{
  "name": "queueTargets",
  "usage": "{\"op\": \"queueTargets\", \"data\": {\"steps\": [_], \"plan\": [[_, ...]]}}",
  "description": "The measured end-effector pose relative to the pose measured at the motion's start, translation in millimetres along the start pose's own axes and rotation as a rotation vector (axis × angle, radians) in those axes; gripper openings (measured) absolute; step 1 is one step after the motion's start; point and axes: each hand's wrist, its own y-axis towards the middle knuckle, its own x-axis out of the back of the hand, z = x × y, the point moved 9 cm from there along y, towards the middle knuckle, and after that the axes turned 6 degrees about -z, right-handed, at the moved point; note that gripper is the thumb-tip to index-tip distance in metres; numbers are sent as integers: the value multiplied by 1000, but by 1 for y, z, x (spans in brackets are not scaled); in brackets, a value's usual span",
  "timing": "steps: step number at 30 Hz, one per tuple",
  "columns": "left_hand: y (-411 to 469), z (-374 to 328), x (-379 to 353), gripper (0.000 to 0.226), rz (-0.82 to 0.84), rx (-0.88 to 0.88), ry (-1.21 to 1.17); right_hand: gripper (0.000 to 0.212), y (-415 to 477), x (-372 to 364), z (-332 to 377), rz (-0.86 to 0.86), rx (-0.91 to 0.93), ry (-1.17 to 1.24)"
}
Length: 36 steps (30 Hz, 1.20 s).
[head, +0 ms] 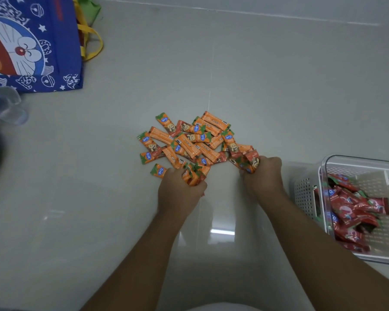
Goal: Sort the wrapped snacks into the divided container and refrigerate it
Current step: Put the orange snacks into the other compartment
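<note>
Orange snacks (pixel 189 142) crammed into left hand (pixel 180 189) and right hand (pixel 263 173), both clenched tight. Overfull fistfuls could spill short of the container (pixel 357 160), lower right, or land among the red snacks (pixel 350 207).

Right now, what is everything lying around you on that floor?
orange snacks: many, orange, piled mid-floor
red snacks: a heap, red, in one container compartment
container: one, clear with white perforated insert, floor at right
tote bag: one, blue cartoon print, yellow handles, upper left
clear plastic item: one, transparent, left edge
left hand: one, gripping orange snacks at pile's near edge
right hand: one, gripping orange snacks at pile's right
</note>
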Motion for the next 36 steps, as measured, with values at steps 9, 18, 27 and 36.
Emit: {"op": "queueTargets", "data": {"steps": [9,18,27,36], "plan": [[4,-1,-6,25,46,21,-94,22,-40,13,-11,56,-83,204],[5,3,-7,24,83,54,-108,38,40,-1,65,82,163,-17],[4,1,-5,26,82,25,-90,27,23,-3,54,1,290,-360],[-28,-10,22,32,12,-4,-121,22,-54,6,37,210,211,-92]]}}
